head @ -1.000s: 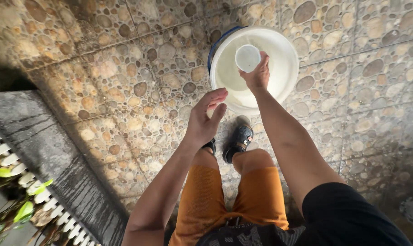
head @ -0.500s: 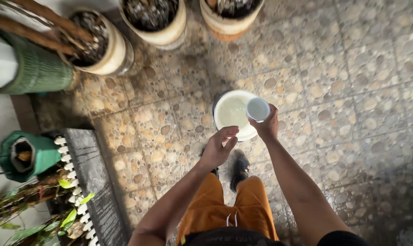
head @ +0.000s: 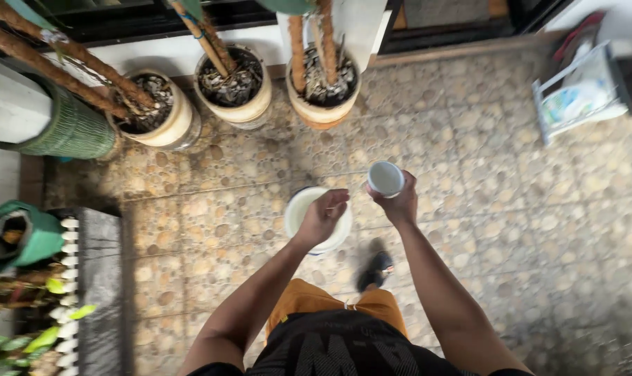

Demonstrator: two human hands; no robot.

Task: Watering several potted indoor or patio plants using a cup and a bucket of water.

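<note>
My right hand (head: 400, 202) grips a small white cup (head: 385, 178), held upright a little right of the bucket. A white bucket (head: 298, 209) stands on the pebble-patterned tile floor below my hands. My left hand (head: 321, 216) hovers over the bucket's right side with fingers curled and nothing visibly in it. My orange shorts and one dark shoe (head: 375, 270) show beneath.
Three cream plant pots with stems stand along the far wall (head: 164, 118), (head: 238, 90), (head: 323, 94). A green woven pot (head: 65, 129) and a green wrapped pot (head: 20, 233) are at the left beside a dark ledge (head: 103, 278). A white rack (head: 580, 94) stands far right.
The view has pulled up and back from the bucket, so it looks smaller. My right hand lifted the cup away from over the bucket to its right; my left hand stayed above it.
</note>
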